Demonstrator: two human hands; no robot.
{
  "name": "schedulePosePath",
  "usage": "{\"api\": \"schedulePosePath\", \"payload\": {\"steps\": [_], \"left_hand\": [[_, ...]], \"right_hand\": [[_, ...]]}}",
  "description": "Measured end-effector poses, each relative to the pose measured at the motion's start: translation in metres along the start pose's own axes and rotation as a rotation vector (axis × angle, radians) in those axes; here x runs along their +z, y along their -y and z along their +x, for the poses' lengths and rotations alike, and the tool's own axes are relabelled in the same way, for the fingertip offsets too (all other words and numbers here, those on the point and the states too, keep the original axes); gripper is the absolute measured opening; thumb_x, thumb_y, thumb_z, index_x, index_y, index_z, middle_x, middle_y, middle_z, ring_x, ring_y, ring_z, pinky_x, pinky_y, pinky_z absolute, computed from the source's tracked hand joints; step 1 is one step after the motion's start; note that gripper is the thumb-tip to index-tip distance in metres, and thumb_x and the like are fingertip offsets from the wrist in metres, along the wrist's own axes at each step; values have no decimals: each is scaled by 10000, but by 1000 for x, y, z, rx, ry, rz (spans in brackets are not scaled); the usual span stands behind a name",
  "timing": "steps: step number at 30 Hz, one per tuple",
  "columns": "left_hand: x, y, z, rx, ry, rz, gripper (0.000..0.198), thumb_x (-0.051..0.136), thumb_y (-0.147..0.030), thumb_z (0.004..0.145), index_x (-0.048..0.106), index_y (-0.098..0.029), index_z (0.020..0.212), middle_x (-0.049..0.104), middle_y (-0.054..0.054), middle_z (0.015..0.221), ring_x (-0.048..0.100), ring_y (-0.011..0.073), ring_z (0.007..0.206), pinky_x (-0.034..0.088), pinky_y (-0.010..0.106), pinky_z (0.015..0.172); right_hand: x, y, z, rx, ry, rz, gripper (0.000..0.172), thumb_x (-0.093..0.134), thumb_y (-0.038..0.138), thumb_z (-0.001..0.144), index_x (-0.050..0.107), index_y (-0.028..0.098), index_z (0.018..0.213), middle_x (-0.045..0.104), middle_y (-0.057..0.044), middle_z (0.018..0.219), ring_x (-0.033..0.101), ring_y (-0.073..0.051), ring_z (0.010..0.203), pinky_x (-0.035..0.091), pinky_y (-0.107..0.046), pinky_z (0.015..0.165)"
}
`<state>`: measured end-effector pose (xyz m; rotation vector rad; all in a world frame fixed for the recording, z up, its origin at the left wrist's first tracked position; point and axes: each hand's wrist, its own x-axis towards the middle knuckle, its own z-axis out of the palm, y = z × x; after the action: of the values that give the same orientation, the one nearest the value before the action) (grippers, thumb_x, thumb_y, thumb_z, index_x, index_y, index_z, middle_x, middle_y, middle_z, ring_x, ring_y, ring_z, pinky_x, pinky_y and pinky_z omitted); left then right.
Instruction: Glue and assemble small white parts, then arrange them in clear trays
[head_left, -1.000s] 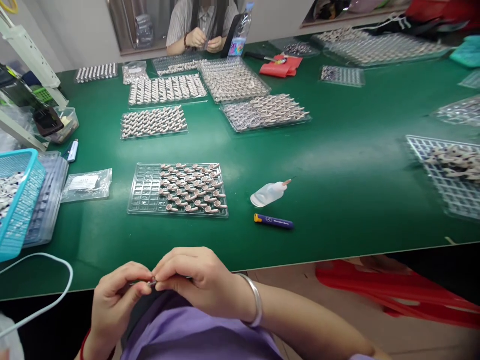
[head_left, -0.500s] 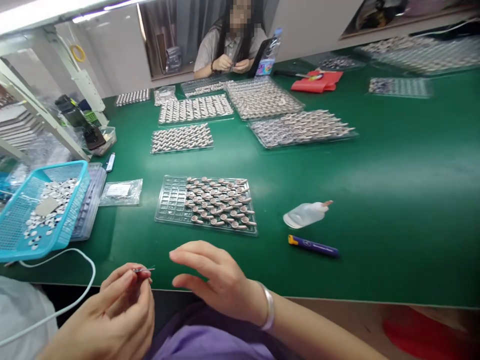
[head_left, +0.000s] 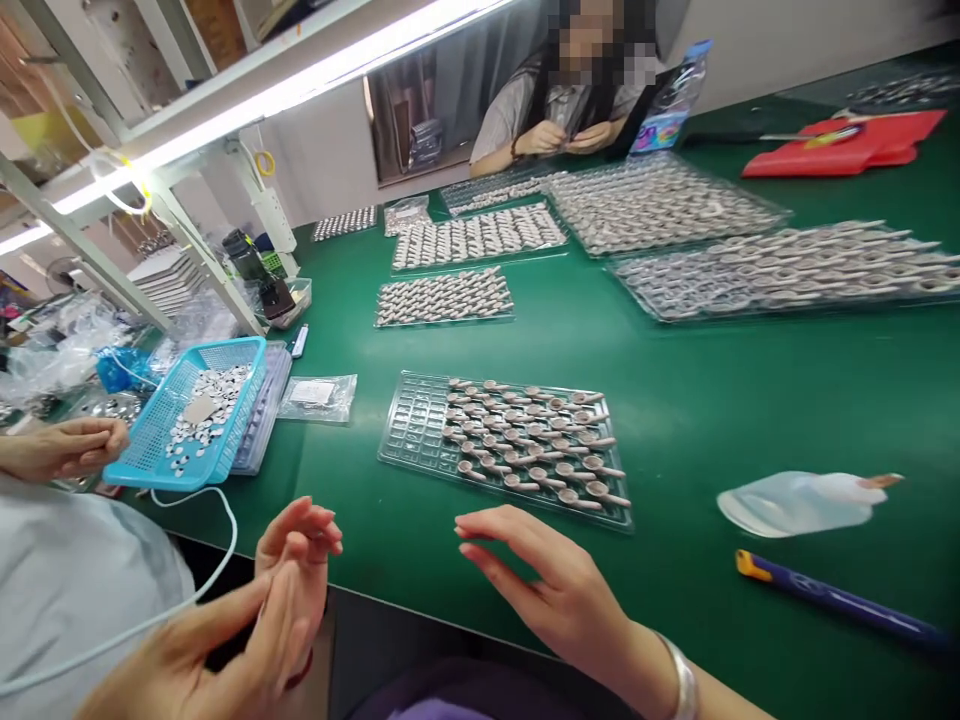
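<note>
My left hand (head_left: pixel 214 645) is at the lower left, near the table's front edge, its fingers pressed together. What they hold, if anything, is hidden. Close behind it shows another hand (head_left: pixel 301 535) with curled fingers and a red band at the wrist; whose it is I cannot tell. My right hand (head_left: pixel 559 585), with a silver bangle, hovers in front of the clear plastic tray (head_left: pixel 409 420). Its thumb and fingers are apart, with nothing between them. Several small spoon-shaped pale pieces (head_left: pixel 536 435) fill most of that tray, while its left columns are bare.
On the left stands a blue basket (head_left: pixel 127 470) of small white-and-black pieces, near a co-worker's hand (head_left: pixel 67 447). A squeeze bottle (head_left: pixel 799 503) and a purple pen-like tool (head_left: pixel 832 597) lie at the right. Filled trays (head_left: pixel 480 237) lie farther back; another person sits behind them.
The view has swung left, so the table's things appear farther right. A co-worker's hand has appeared at the left. The thin piece in my left fingers no longer shows.
</note>
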<state>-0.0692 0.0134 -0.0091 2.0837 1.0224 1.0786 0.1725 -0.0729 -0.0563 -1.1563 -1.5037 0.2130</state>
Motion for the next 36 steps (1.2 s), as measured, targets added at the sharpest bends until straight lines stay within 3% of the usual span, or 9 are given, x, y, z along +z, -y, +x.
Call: {"api": "schedulePosePath", "payload": {"steps": [4,7,16,36], "left_hand": [[39,25,-7,-179,-47,-143,400,519,-500,924,726,-158,909,677,43,589,630,150,508,531,281,473],[50,34,-9,-274,-49,-226,368,596,-478,883,719,-132,865,660,29,576,605,125,508,514,241,492],[51,28,-13,-359,-2,-341,290,660,-430,841,746,-153,837,652,30,630,579,109,568,482,210,548],[52,30,-17,-299,56,-284,248,641,-387,868,749,-164,856,639,35,678,587,118,601,460,220,565]], "right_hand": [[3,-3,-2,-18,10,-28,142,548,182,950,627,219,1062,716,-44,890,708,-157,786,597,-225,701],[4,-7,-2,-48,-6,-80,162,531,162,955,624,215,1077,715,-41,883,708,-152,773,594,-224,702],[5,-12,0,-105,-41,-184,144,525,171,962,632,194,1055,719,-46,875,715,-148,750,592,-217,713],[7,-13,-4,-134,-4,-198,133,511,164,973,622,185,1042,713,-52,880,710,-138,751,586,-211,721]]}}
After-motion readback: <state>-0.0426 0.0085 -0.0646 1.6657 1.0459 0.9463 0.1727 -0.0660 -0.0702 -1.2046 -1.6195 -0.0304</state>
